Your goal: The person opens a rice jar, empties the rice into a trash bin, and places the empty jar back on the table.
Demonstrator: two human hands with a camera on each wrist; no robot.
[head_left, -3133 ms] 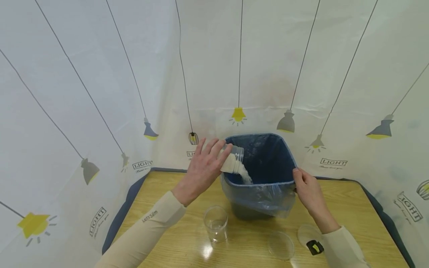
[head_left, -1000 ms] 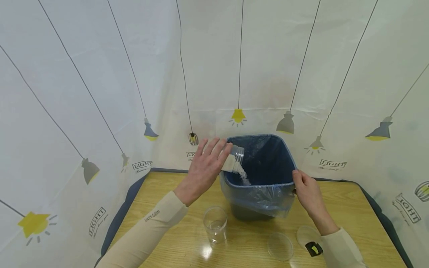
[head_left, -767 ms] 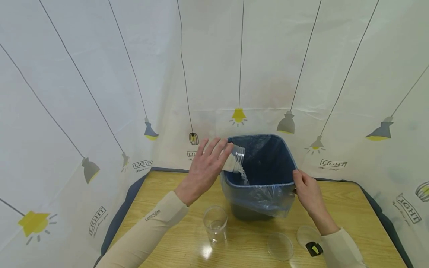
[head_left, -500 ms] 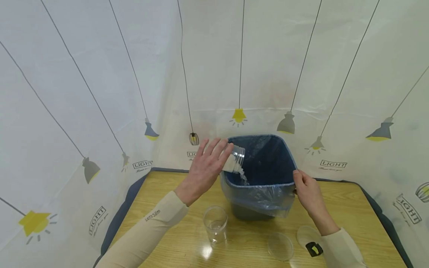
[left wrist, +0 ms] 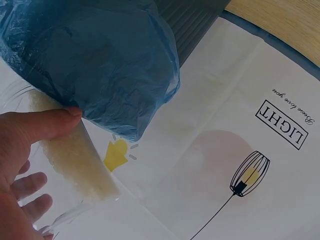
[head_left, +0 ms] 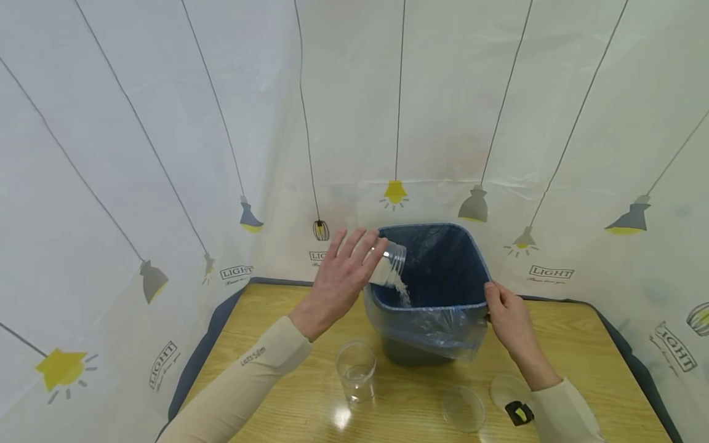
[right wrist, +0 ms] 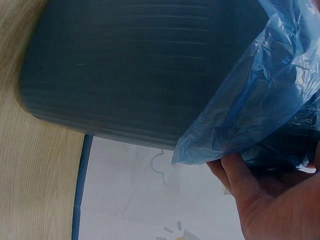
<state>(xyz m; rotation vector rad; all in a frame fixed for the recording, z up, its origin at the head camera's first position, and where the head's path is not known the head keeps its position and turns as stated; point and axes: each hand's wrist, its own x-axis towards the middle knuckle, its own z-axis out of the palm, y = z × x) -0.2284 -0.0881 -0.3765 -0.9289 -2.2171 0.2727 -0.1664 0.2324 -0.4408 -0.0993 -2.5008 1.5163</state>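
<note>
My left hand [head_left: 341, 280] grips a clear plastic jar [head_left: 394, 257], tipped on its side with its mouth over the near left rim of a trash can [head_left: 426, 354]. White grains [head_left: 402, 290] stream from the jar into the can; in the left wrist view a thick bank of grains [left wrist: 75, 165] lies along the jar's wall. A translucent blue bag [right wrist: 250, 105] lines the can and folds down outside its rim. My right hand [head_left: 512, 317] holds the can's right rim, thumb on top, the fingers below partly hidden by the bag.
A clear open jar [head_left: 356, 372] stands on the wooden table [head_left: 266, 375] in front of the can. To its right lie a clear round lid [head_left: 463, 408], another pale round lid [head_left: 506, 389] and a small black-and-yellow object [head_left: 519, 413]. A printed cloth backdrop [head_left: 354, 123] surrounds the table.
Grains keep falling from the jar, and the stream is thinner than three seconds ago. Less grain shows in the jar's neck. Both hands stay nearly in place.
</note>
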